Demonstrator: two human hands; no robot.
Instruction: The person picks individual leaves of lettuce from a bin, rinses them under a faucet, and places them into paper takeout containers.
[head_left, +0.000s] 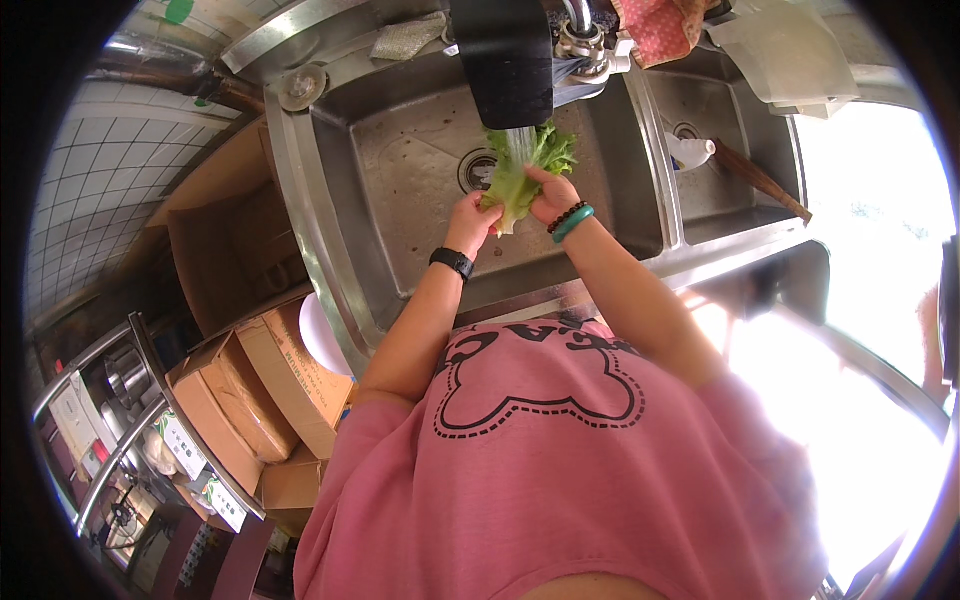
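Green leaf lettuce (512, 191) is spread between my two hands over the large stainless steel sink basin (405, 217). My left hand (474, 223) pinches its pale stem end. My right hand (553, 196) holds the leaf's right side, with thumb and fingers against the green. A stream of water (520, 146) falls onto the lettuce from beneath a black panel (506, 67), which hides the spout. The sink drain (477, 171) lies just left of the leaf and is partly covered by it.
A smaller basin at the right holds a white plastic bottle (694, 151) and a wooden-handled tool (761, 182). A faucet fitting (585, 49) and a red dotted cloth (660, 30) are at the back. A mesh scrubbing cloth (409, 37) lies on the rear ledge. Cardboard boxes (289, 375) stand at the left.
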